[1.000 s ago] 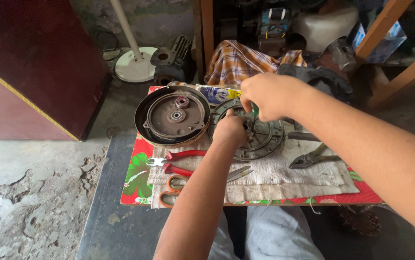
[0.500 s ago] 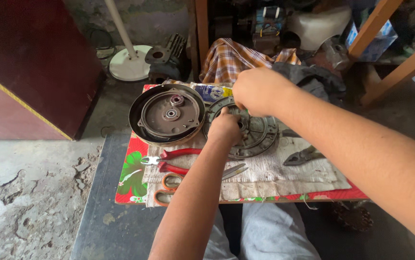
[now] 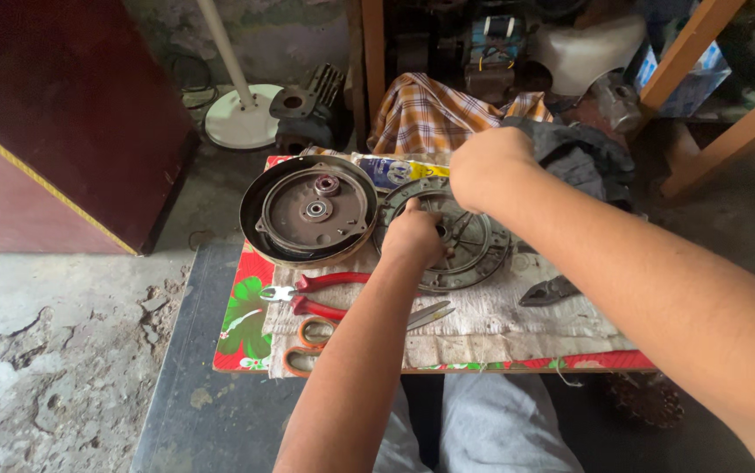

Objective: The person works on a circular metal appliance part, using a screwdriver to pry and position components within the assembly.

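1. My left hand [image 3: 412, 232] rests on the round grey metal disc with cut-out slots [image 3: 469, 245], fingers curled down near its hub; I cannot tell whether they grip anything.
2. My right hand [image 3: 482, 166] hovers over the far rim of that disc, closed into a loose fist. Whatever it may pinch is hidden from me.
3. The disc lies flat on a dirty white cloth [image 3: 517, 320] spread across the small table [image 3: 246, 315], which has a red floral cover, and sits right of centre.
4. Just left of the disc, nearly touching it, sits a dark round metal housing with a raised rim and two small bearings [image 3: 312, 210]. Its edge reaches the table's left side.
5. Nearer me, red-handled pliers [image 3: 316, 293] lie by the left edge, with orange-handled scissors [image 3: 325, 337] just below them near the front edge.
6. Dark grey pliers [image 3: 548, 291] lie on the cloth to the right, under my right forearm.
7. Open room is the cloth strip between the disc and the front edge.
8. Past the far edge, a checked orange cloth [image 3: 430, 109] crowds the table.
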